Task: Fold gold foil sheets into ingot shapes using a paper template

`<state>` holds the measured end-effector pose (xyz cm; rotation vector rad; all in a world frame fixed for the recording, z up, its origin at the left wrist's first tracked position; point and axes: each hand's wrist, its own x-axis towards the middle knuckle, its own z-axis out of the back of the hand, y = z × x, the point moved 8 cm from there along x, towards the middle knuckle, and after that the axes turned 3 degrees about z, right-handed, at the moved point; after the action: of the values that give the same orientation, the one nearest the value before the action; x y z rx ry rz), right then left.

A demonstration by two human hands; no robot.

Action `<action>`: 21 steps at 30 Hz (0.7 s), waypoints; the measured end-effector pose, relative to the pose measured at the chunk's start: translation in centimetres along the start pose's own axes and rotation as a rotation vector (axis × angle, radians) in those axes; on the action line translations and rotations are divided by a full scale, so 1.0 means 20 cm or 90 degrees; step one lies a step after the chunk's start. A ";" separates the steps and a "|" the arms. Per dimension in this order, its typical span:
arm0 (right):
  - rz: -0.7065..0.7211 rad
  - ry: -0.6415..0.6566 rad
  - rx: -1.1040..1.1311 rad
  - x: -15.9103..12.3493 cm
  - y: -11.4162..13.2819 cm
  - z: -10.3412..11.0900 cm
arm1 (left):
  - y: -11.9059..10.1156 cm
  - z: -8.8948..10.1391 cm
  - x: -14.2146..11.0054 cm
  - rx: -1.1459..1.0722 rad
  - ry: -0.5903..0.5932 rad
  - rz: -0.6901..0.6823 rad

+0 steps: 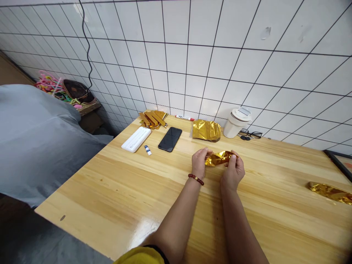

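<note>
A crinkled strip of gold foil paper (219, 158) stretches between my two hands, just above the wooden table (118, 190). My left hand (200, 161), with a dark red bead bracelet at its wrist, is closed on the strip's left end. On the right end, my right hand (233, 171) pinches the foil with the thumb on top. Behind my hands lies a stack of gold foil sheets (206, 130). Another folded gold foil piece (331, 192) rests at the far right.
Along the back are cut gold strips (154, 119), a red-and-white marker (184, 118), a lidded white cup (237, 124) and glasses (250, 134). A white power bank (136, 139), small tube (147, 150) and black phone (170, 139) lie left. A grey cloth-covered shape (41, 135) stands beyond the left edge.
</note>
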<state>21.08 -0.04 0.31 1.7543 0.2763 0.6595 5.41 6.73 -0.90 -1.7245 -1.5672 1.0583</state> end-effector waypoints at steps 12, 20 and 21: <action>-0.092 0.082 0.101 -0.03 0.00 -0.07 | 0.05 -0.13 -0.05 0.069 0.183 0.064; -0.165 0.236 0.120 -0.07 -0.05 -0.17 | -0.02 0.04 0.02 -0.126 -0.048 -0.046; -0.168 0.270 0.117 -0.08 -0.05 -0.19 | -0.02 0.06 0.03 -0.147 -0.070 -0.053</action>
<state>17.77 2.44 -0.51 1.6961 0.8681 0.8272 4.19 7.28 -1.26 -1.7562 -1.8766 0.9773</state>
